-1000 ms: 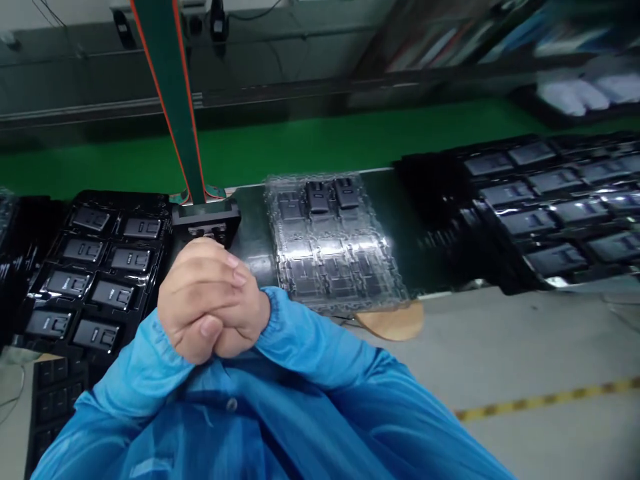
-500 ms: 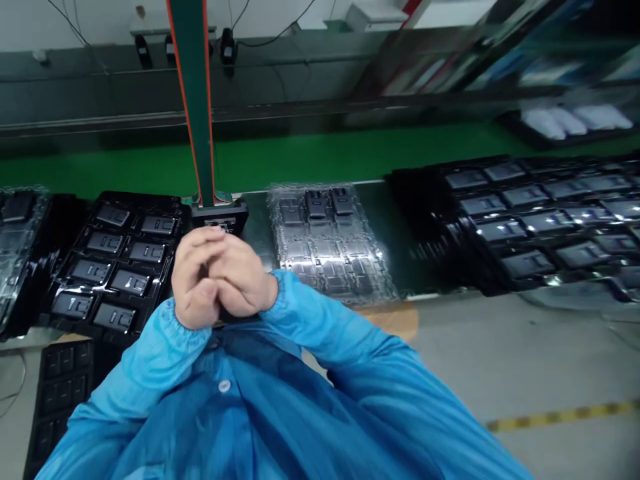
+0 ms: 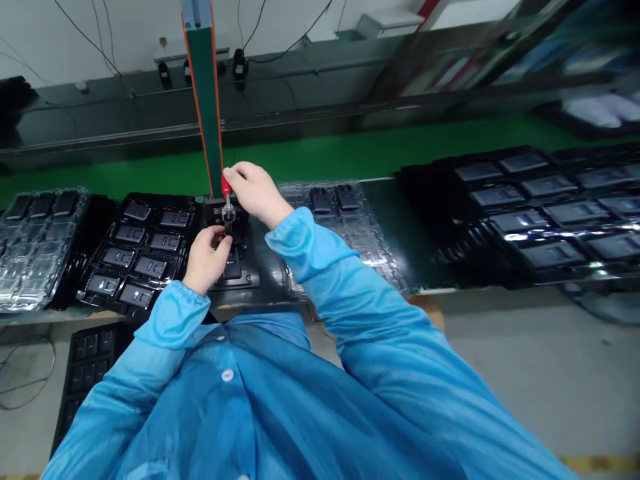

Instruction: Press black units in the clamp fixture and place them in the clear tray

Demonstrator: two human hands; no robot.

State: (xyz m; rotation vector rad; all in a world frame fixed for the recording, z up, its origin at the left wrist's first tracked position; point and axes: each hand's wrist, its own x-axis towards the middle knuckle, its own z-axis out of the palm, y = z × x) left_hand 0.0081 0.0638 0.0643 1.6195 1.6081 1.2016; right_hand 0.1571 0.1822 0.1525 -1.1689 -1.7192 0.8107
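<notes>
My right hand (image 3: 255, 193) is closed round the red handle (image 3: 225, 185) of a small lever clamp that stands on a black fixture (image 3: 231, 250) at the foot of a green upright post (image 3: 207, 107). My left hand (image 3: 206, 259) rests on the fixture just below the clamp, its fingers pinched on a small black part I cannot make out clearly. Both arms wear blue sleeves.
A black tray of dark parts (image 3: 137, 250) lies left of the fixture, a clear blister tray (image 3: 37, 240) further left. Another clear tray (image 3: 345, 213) holding two parts lies right of my arm. Black trays (image 3: 540, 207) fill the right. A green conveyor belt (image 3: 325, 157) runs behind.
My hands were clasped together in front of my chest; they have parted and reached forward, the right onto the red clamp handle, the left onto the fixture. The view tilted up.
</notes>
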